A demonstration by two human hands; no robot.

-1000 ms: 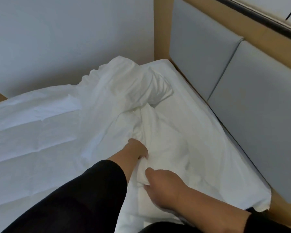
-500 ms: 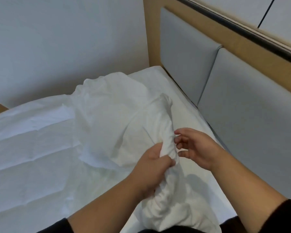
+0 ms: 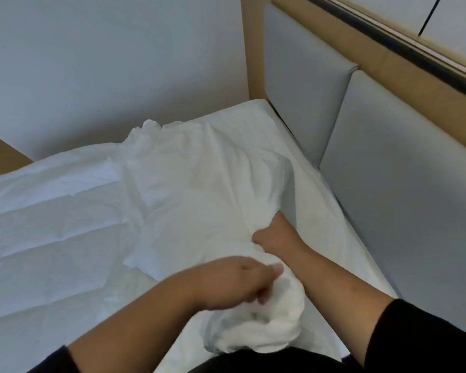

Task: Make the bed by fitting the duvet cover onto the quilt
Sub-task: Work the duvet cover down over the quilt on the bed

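A crumpled white duvet cover [image 3: 213,179] lies over the head end of the bed. To its left the white quilt [image 3: 51,238] lies flat, with stitched lines across it. My left hand [image 3: 240,281] grips a bunched roll of the cover [image 3: 277,321] near the bottom of the view, thumb on top and fingers curled under. My right hand [image 3: 275,232] reaches forward just beyond it, and its fingers are buried in the cover's folds, so they are hidden.
A grey padded headboard [image 3: 401,197] in a wooden frame runs along the right side, close to my right arm. A pale wall [image 3: 105,63] stands behind the bed. A strip of wood [image 3: 0,154] shows at the far left.
Both hands have dropped from holding the cover up. The cover has settled flatter on the bed. My right hand, free and open before, has pushed into the folds.
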